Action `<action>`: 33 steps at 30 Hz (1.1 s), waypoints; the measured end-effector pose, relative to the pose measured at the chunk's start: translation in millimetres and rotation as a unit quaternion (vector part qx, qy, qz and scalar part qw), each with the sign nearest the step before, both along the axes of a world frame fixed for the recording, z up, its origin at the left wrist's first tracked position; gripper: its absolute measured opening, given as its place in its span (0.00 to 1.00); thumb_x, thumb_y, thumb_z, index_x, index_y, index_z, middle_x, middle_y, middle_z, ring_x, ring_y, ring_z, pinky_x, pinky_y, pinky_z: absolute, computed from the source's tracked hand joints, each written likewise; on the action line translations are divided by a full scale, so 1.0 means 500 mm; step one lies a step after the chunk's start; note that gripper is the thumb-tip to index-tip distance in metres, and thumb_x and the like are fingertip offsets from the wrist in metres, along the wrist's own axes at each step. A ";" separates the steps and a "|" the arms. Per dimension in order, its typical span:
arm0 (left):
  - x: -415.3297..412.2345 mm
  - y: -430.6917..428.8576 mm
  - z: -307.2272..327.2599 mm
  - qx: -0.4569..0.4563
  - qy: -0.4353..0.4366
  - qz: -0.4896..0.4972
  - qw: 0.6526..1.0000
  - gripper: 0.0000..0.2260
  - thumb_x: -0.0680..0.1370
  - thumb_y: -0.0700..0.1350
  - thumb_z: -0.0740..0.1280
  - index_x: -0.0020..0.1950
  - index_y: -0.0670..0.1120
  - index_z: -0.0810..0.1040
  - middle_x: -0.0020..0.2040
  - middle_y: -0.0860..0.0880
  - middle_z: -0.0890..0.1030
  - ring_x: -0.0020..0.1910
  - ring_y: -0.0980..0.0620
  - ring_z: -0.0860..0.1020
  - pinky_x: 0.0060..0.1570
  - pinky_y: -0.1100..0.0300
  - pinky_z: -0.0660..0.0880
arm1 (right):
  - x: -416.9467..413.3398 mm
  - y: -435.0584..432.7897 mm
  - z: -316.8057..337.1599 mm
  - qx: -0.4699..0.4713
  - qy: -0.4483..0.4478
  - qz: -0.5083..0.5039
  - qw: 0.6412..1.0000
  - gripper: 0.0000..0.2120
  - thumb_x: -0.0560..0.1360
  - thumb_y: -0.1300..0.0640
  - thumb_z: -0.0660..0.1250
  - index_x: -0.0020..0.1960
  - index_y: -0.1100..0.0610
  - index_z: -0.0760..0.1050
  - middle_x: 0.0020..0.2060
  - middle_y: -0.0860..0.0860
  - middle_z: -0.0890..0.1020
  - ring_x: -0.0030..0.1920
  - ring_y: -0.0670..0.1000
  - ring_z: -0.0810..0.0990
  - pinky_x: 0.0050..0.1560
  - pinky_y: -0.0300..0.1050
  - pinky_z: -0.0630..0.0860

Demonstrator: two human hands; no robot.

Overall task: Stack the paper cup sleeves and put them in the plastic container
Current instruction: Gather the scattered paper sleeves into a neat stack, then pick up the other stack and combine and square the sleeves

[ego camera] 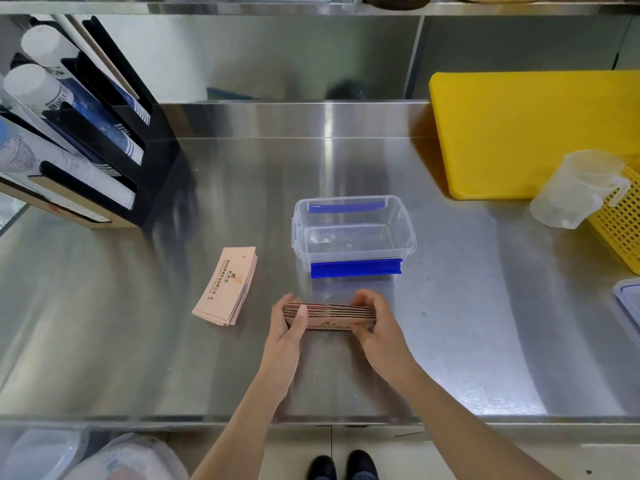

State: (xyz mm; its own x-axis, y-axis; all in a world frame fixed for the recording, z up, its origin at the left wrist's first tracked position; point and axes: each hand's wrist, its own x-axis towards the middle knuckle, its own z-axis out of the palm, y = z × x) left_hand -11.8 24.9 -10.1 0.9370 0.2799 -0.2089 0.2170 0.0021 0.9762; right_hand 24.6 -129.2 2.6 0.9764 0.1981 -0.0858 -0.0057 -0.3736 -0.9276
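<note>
Both hands are closed on one bundle of paper cup sleeves (330,315) in the lower middle of the frame: the left hand (289,325) clamps its left end, thumb laid over the top edges, and the right hand (375,323) cups the right end, fingers curled over the far side. The bundle stands on its long edge on the desk (467,323), so the stacked edges show as a band of thin brown lines, fairly even across the top; the near face is pale pink-tan with a small printed mark. It looks like flattened, light card that would slip apart if the squeeze were loosened.

By my reading the task is about halfway. This bundle seems squared up and ready to lift, but nothing is in the plastic container (353,233) yet: the clear box with blue clip handles sits open and empty just beyond the hands, near the middle of the frame. A second pile of sleeves (227,285) lies flat to the left of the hands, a little fanned at its edges, print facing up, and it has yet to be gathered and put away.

Further out, a black cup dispenser rack (114,140) holds paper cups at the upper left. At the right, a yellow cutting board (533,133) leans against the wall, with a clear measuring jug (578,188) resting against a yellow basket (620,220).
</note>
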 end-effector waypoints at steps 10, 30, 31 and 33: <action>0.007 0.004 0.007 0.116 0.010 -0.028 0.993 0.04 0.79 0.53 0.56 0.52 0.58 0.67 0.47 0.58 0.76 0.43 0.74 0.72 0.40 0.81 0.64 | 0.003 -0.001 0.006 -0.005 0.030 0.005 1.000 0.16 0.75 0.65 0.62 0.46 0.43 0.67 0.47 0.42 0.75 0.47 0.36 0.74 0.44 0.18 0.67; -0.019 0.050 0.014 0.105 -0.016 0.100 0.989 0.13 0.74 0.37 0.66 0.45 0.56 0.75 0.42 0.56 0.82 0.39 0.62 0.79 0.41 0.70 0.75 | 0.039 0.024 0.050 0.106 0.023 -0.036 0.993 0.16 0.73 0.63 0.65 0.49 0.41 0.69 0.45 0.39 0.79 0.49 0.41 0.79 0.46 0.33 0.75; -0.021 0.055 0.019 0.091 -0.019 0.119 0.989 0.12 0.74 0.36 0.67 0.44 0.56 0.76 0.40 0.56 0.83 0.39 0.61 0.79 0.41 0.68 0.75 | 0.045 0.033 0.061 0.108 0.019 -0.022 0.994 0.15 0.73 0.62 0.65 0.49 0.41 0.70 0.45 0.39 0.80 0.49 0.41 0.79 0.46 0.33 0.76; -0.025 0.067 0.030 0.072 -0.026 0.152 0.985 0.11 0.73 0.37 0.68 0.43 0.54 0.77 0.37 0.57 0.83 0.38 0.59 0.79 0.40 0.66 0.75 | 0.060 0.050 0.080 0.109 0.014 0.003 0.994 0.12 0.74 0.61 0.65 0.52 0.45 0.72 0.45 0.40 0.80 0.48 0.41 0.79 0.43 0.32 0.77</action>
